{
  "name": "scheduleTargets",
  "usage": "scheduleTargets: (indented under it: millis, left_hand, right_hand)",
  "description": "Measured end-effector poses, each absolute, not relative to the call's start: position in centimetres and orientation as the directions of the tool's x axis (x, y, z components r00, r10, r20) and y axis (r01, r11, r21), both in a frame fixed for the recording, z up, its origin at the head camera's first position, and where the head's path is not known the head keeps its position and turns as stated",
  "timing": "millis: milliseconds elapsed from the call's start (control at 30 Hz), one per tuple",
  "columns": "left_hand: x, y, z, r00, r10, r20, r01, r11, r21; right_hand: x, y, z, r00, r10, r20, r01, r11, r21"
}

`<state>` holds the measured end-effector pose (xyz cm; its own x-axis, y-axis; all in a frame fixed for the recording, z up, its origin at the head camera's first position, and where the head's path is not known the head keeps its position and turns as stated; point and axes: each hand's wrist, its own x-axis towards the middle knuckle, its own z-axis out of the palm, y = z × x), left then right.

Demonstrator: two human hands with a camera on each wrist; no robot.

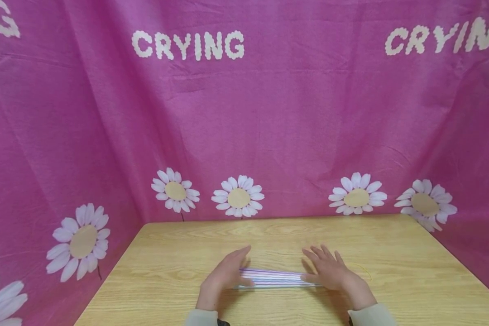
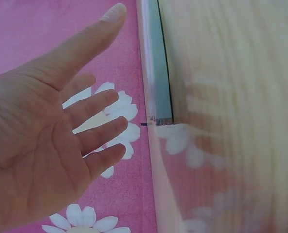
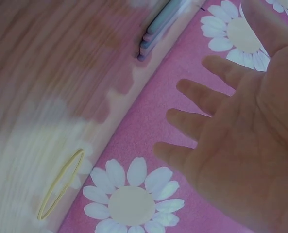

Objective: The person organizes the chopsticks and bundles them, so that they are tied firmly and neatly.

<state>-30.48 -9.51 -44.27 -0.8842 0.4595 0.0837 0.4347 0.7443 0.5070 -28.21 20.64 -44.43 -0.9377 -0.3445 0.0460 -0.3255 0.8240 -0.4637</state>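
A flat bundle of long, thin sticks or straws [image 1: 274, 277], striped purple, white and teal, lies crosswise on the table. Just what they are cannot be told. My left hand [image 1: 227, 270] is held at the bundle's left end, its thumb and fingers spread. At the right end, my right hand [image 1: 331, 271] is likewise spread, palm facing inward. Both wrist views show the palms bare, with a gap between the left hand [image 2: 51, 136] and the teal edge of the bundle [image 2: 164, 73]. A yellow rubber band [image 3: 80, 152] lies on the table beyond the right hand.
The wooden table [image 1: 167, 253] has a glossy top that reflects the cloth. A pink cloth [image 1: 285, 127] with white daisies and lettering hangs behind the table and at both sides.
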Motion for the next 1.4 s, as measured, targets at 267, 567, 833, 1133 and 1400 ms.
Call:
scheduleTargets:
  millis: [267, 567, 833, 1133, 1400]
  left_hand:
    - [-30.2, -9.2, -44.5, -0.877, 0.475, 0.07, 0.447, 0.753, 0.483]
    - [-29.8, -8.9, -44.4, -0.878, 0.475, 0.05, 0.44, 0.763, 0.474]
    - [-29.7, -8.6, -44.3, -0.878, 0.479, 0.019, 0.439, 0.788, 0.432]
    - [-29.8, -8.3, -44.3, -0.872, 0.489, 0.01, 0.471, 0.834, 0.288]
    - [-29.8, -8.2, -44.6, -0.873, 0.488, 0.023, 0.477, 0.842, 0.252]
  right_hand:
    - [-27.9, 20.0, -44.5, -0.932, -0.362, 0.013, -0.328, 0.829, -0.452]
    - [-27.7, 19.3, -44.6, -0.931, -0.366, -0.009, -0.323, 0.833, -0.45]
    - [-27.8, 19.0, -44.8, -0.923, -0.383, -0.019, -0.338, 0.837, -0.431]
    - [-28.0, 18.8, -45.1, -0.904, -0.428, -0.017, -0.382, 0.823, -0.421]
    - [-28.1, 18.7, -45.3, -0.885, -0.464, 0.021, -0.438, 0.818, -0.373]
